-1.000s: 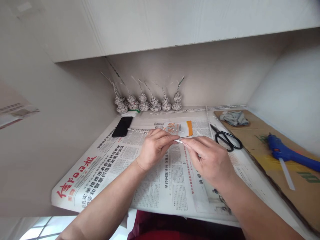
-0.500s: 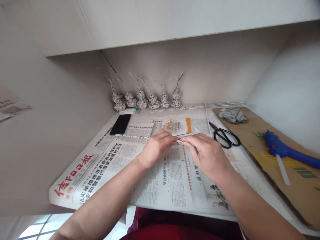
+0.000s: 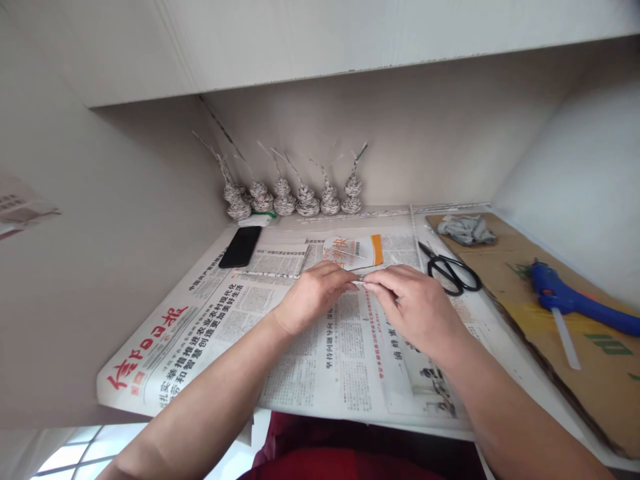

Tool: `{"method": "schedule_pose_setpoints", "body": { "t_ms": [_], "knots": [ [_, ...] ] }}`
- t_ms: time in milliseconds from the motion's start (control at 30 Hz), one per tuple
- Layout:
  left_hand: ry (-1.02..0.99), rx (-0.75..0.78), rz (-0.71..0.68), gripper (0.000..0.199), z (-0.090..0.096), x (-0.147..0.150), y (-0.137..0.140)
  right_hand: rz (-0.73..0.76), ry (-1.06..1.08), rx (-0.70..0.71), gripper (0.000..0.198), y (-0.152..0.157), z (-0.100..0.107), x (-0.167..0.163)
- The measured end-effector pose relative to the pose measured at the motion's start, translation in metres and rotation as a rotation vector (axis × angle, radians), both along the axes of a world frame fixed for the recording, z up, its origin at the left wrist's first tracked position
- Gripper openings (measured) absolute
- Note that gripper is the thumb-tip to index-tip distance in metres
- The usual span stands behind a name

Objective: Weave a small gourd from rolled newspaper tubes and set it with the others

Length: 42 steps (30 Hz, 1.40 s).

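My left hand (image 3: 320, 293) and my right hand (image 3: 417, 303) meet over the newspaper (image 3: 300, 373), fingertips pinched close together. Between them shows a short length of thin rolled paper tube (image 3: 359, 281), gripped by both hands; most of it is hidden by the fingers. A thin printed paper stick (image 3: 270, 274) reaches out left of my left hand; whether it is the same piece I cannot tell. Just beyond the fingers lies a white and orange printed card (image 3: 367, 252). Black-handled scissors (image 3: 453, 273) rest to the right of my right hand.
Several gourd-shaped woven paper pieces (image 3: 307, 201) line the back wall. A black phone (image 3: 241, 247) lies at left. On the cardboard (image 3: 530, 347) at right are a blue glue gun (image 3: 555, 287) and a crumpled cloth (image 3: 466, 229). Long paper sticks (image 3: 390, 214) lie behind. An overhead panel (image 3: 320, 47) hangs above.
My right hand has shifted very slightly to the right, with a little more of the rolled paper tube showing between the fingers. Both hands keep their pinch.
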<state>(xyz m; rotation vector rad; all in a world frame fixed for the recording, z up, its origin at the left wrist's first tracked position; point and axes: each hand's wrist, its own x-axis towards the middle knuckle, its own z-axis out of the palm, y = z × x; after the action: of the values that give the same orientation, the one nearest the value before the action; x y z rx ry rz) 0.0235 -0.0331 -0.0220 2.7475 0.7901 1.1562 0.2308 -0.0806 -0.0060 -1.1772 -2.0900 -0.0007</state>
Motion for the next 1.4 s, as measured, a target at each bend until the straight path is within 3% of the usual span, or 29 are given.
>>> {"method": "schedule_pose_setpoints", "body": {
  "t_ms": [367,567,933,1200,1400],
  "knots": [
    [0.01,0.001,-0.009,0.017,-0.002,0.001,-0.001,0.012,0.021,-0.025,0.017,0.001,-0.001,-0.006],
    [-0.01,-0.027,0.034,0.018,0.0,0.0,-0.002,-0.057,-0.005,-0.054,0.018,-0.003,0.001,-0.008],
    [0.002,0.014,-0.006,0.016,-0.003,0.0,-0.001,-0.075,0.22,-0.336,0.015,-0.003,0.004,-0.009],
    [0.014,0.007,-0.016,0.017,-0.002,0.0,0.0,-0.056,0.278,-0.421,0.015,-0.002,0.007,-0.01],
    [0.012,-0.02,0.001,0.019,0.001,-0.003,0.0,-0.074,0.25,-0.405,0.016,-0.003,0.012,-0.007]
  ]
}}
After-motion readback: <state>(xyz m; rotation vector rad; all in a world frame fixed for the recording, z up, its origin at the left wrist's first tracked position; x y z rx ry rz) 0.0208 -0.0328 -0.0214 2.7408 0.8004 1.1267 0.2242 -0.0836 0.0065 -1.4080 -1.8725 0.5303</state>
